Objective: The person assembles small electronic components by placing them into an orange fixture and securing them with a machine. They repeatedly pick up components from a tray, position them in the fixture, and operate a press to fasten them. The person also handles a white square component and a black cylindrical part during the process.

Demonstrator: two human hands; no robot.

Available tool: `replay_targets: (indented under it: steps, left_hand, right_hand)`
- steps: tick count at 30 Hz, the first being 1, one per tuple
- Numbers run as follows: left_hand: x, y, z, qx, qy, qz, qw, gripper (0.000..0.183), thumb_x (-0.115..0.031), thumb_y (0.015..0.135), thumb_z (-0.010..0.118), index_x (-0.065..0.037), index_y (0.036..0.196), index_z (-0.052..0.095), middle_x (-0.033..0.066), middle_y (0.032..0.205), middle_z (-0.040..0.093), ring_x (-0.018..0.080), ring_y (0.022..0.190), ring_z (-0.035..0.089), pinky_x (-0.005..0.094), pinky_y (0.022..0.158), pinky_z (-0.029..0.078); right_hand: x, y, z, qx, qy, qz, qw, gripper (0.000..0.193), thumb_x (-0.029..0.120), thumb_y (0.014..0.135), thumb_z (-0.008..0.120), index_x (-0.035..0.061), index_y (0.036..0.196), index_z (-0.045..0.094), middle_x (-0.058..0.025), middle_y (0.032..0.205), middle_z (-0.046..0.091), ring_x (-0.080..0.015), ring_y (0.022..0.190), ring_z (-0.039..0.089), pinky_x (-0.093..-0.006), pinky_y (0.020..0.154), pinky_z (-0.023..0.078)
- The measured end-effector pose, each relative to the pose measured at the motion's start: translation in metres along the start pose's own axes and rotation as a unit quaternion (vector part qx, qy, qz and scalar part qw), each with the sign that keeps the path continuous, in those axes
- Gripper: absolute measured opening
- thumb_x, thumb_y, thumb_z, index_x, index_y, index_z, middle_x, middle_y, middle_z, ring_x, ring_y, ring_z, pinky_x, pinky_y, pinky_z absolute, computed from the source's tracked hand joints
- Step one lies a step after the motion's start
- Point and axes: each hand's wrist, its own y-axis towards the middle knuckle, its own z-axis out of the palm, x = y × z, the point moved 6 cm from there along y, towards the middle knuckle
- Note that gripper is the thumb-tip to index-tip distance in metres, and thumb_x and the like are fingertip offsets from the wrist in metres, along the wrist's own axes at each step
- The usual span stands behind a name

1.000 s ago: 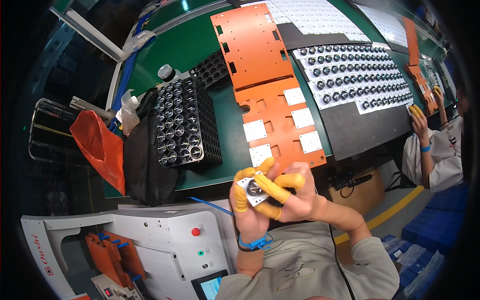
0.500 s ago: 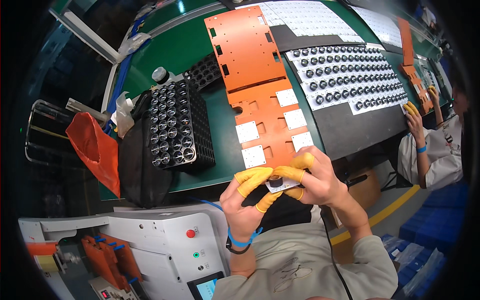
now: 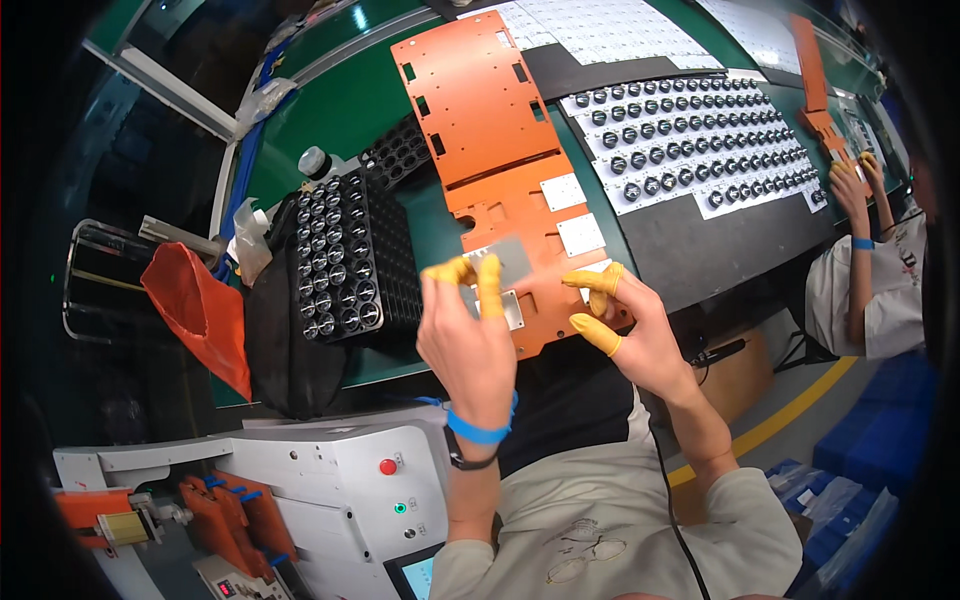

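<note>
My left hand (image 3: 468, 325), with yellow finger cots, pinches a small square pale plate (image 3: 508, 262) between thumb and forefinger. It hovers above the left column of an orange tray (image 3: 535, 285), and motion smears it. My right hand (image 3: 628, 325) holds nothing; its thumb and fingers are spread near the tray's lower right. White square plates sit in the tray: an upper right one (image 3: 563, 192), a middle right one (image 3: 581, 236), one by the right fingertips (image 3: 597, 267) and a lower left one (image 3: 513, 310), partly behind my left hand.
An orange panel (image 3: 475, 105) extends behind the tray. At left stands a black rack (image 3: 385, 255) of round clear-topped parts. White sheets with rows of black round parts (image 3: 690, 140) lie on a dark mat at right. Another person's hands (image 3: 850, 185) work at far right; a grey machine (image 3: 330, 480) stands lower left.
My hands have separated and moved forward over the tray. Both were on a small white plate with a dark round part; now only my left hand holds a plate, and my right is empty.
</note>
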Motion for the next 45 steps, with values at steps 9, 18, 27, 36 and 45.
replay_targets:
  steps: [9, 18, 27, 36, 45]
  left_hand:
    - [0.037, 0.063, 0.049, 0.043, 0.238, 0.057, 0.969, 0.023, -0.018, 0.096, 0.059, 0.006, 0.096, 0.061, 0.022, 0.099, 0.062, 0.0408, 0.095, 0.059, 0.048, 0.08, 0.05]
    - [0.062, 0.07, 0.063, 0.093, 0.262, 0.013, 0.961, 0.031, -0.024, 0.096, 0.059, 0.006, 0.092, 0.065, 0.0234, 0.096, 0.065, 0.041, 0.096, 0.06, 0.0493, 0.081, 0.051]
    - [0.067, 0.069, 0.068, 0.122, 0.251, 0.002, 0.96, 0.032, -0.025, 0.096, 0.059, 0.005, 0.094, 0.068, 0.0232, 0.097, 0.068, 0.0412, 0.096, 0.062, 0.0497, 0.081, 0.051]
    - [0.069, 0.061, 0.072, 0.116, 0.248, -0.015, 0.962, 0.015, -0.007, 0.083, 0.062, 0.005, 0.091, 0.064, 0.0219, 0.098, 0.064, 0.0403, 0.098, 0.06, 0.0481, 0.08, 0.054]
    - [0.033, 0.011, 0.018, 0.115, 0.143, 0.059, 0.981, 0.035, -0.02, 0.095, 0.062, 0.006, 0.118, 0.059, 0.0255, 0.125, 0.057, 0.0429, 0.115, 0.052, 0.0465, 0.097, 0.045]
  right_hand:
    - [0.013, -0.004, -0.011, 0.017, 0.007, -0.067, 0.998, 0.037, 0.004, 0.083, 0.076, 0.0058, 0.118, 0.067, -0.0004, 0.084, 0.047, -0.0076, 0.068, 0.043, -0.0226, 0.061, 0.043]
    - [0.007, -0.006, -0.006, 0.06, 0.033, -0.062, 0.996, 0.039, 0.005, 0.082, 0.078, 0.0061, 0.119, 0.068, -0.0017, 0.086, 0.047, -0.0112, 0.075, 0.049, -0.0243, 0.071, 0.049]
    - [0.008, -0.002, -0.002, 0.077, 0.04, -0.06, 0.994, 0.036, 0.002, 0.083, 0.076, 0.0054, 0.118, 0.068, -0.0022, 0.087, 0.05, -0.0114, 0.076, 0.051, -0.025, 0.07, 0.051]
    - [0.091, 0.068, 0.005, 0.104, -0.108, -0.263, 0.953, 0.023, 0.016, 0.087, 0.071, 0.0035, 0.106, 0.069, -0.0094, 0.081, 0.054, -0.0257, 0.075, 0.058, -0.0349, 0.065, 0.047]
    - [0.06, 0.208, -0.001, 0.098, -0.096, -0.115, 0.984, 0.03, 0.023, 0.093, 0.066, -0.0028, 0.109, 0.07, -0.0108, 0.088, 0.069, -0.0141, 0.078, 0.062, -0.0302, 0.07, 0.051]
